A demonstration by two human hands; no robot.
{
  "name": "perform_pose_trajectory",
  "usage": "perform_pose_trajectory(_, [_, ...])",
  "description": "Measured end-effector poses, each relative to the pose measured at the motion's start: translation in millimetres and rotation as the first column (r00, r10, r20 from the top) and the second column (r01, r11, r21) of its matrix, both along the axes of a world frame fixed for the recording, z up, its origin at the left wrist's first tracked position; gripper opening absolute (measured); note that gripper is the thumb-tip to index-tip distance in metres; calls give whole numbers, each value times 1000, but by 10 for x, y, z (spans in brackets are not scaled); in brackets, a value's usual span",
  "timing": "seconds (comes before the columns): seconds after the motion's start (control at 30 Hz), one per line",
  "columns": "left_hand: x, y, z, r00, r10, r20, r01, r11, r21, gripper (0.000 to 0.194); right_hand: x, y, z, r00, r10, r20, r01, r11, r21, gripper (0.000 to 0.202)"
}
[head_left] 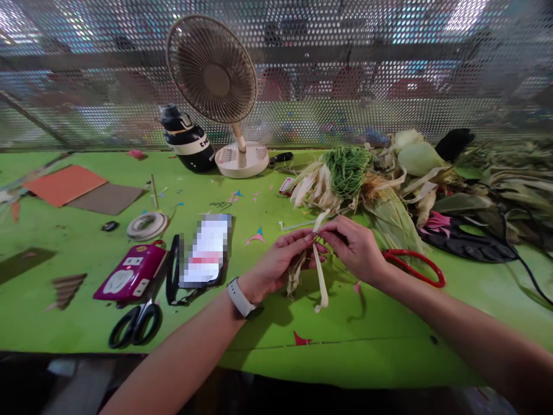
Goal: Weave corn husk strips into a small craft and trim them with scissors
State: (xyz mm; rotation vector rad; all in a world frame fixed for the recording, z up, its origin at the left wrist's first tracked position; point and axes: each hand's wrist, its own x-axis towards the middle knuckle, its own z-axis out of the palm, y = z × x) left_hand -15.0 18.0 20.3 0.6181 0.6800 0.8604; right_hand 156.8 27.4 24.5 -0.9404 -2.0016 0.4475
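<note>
My left hand (pixel 283 262), with a white-strapped watch on its wrist, is closed around a small bunch of dried husk (pixel 295 275) that hangs below its fingers. Between the thumbs and fingertips of both hands runs a pale husk strip (pixel 320 279), one end pointing up and the other dangling over the green table. My right hand (pixel 352 245) pinches this strip against the left fingertips. Just beyond the hands lie a tuft of green fibres (pixel 348 170) and a bundle of cream husk pieces (pixel 317 187). Exactly how the strip crosses the bunch is hidden by the fingers.
Red-handled scissors (pixel 417 268) lie beside my right forearm, near a black tray (pixel 466 239). To the left are a phone (pixel 207 251), a purple box (pixel 132 271), black scissors (pixel 136 324) and a tape roll (pixel 147 225). A fan (pixel 242 158) and bottle (pixel 190 144) stand behind.
</note>
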Motion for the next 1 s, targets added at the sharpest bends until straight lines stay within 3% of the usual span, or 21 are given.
perform_pose_trajectory(0.27, [-32,-13,44,995,-99,-22,99,995,8,12,4,1,18,1000,-9,-19,9,1000,-10,9])
perform_pose_trajectory(0.37, [-32,-11,34,993,-103,-48,105,994,32,14,13,-8,27,997,-19,-79,8,991,-134,9])
perform_pose_trajectory(0.53, [-18,-11,-19,991,16,-134,8,984,180,26,51,0,32,982,-81,-169,7,918,-397,24])
perform_pose_trajectory(0.63, [-1,-25,-24,969,37,-244,30,963,266,29,42,15,35,977,-19,-212,-91,861,-501,30])
perform_pose_trajectory(0.73, [13,-36,-14,948,40,-316,58,954,296,29,17,24,30,953,3,-303,-153,868,-472,30])
perform_pose_trajectory(1.0, [1,-31,-36,932,-33,-361,143,949,282,26,11,23,22,939,-71,-337,-92,891,-444,30])
